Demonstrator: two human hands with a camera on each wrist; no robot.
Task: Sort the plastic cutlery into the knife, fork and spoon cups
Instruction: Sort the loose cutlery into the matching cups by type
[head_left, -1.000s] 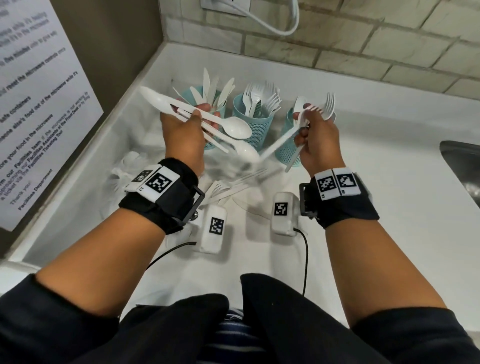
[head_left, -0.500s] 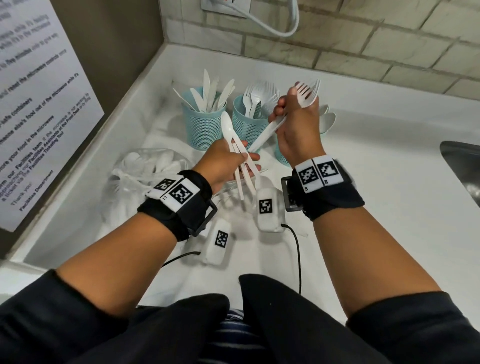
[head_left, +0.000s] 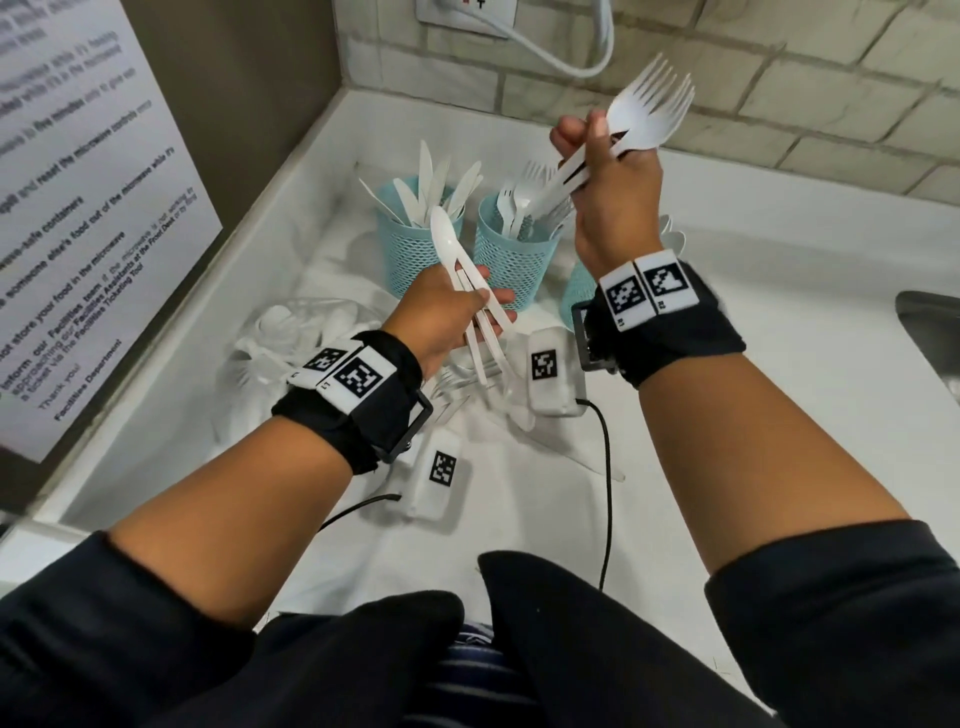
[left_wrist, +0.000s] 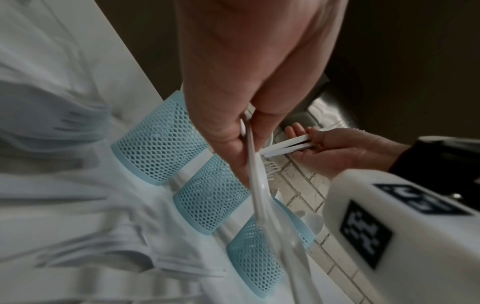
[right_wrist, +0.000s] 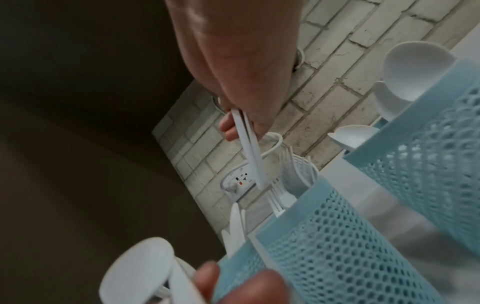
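Observation:
My right hand (head_left: 587, 140) grips a few white forks (head_left: 649, 104), tines up. Their handles (right_wrist: 249, 144) point down over the middle teal mesh cup (head_left: 514, 254), which holds forks. In front of the cups my left hand (head_left: 483, 306) holds two or three white spoons (head_left: 447, 234), bowls up and handles (left_wrist: 257, 181) slanting down. The left cup (head_left: 415, 239) holds knives. My right wrist hides most of the spoon cup (head_left: 577, 291); its spoons (right_wrist: 415, 70) show in the right wrist view. More loose cutlery (head_left: 457, 389) lies on the counter under my left hand.
A clear plastic bag (head_left: 291, 332) with cutlery lies left of the cups by the counter's raised edge. A steel sink (head_left: 930, 338) sits at the far right. A wall outlet (head_left: 467, 13) with a white cord is behind the cups. White counter (head_left: 779, 312) stretches right.
My left hand dropped from beside the knife cup to in front of the cups, turning the spoons upright. My right hand moved left and lifted the forks above the fork cup.

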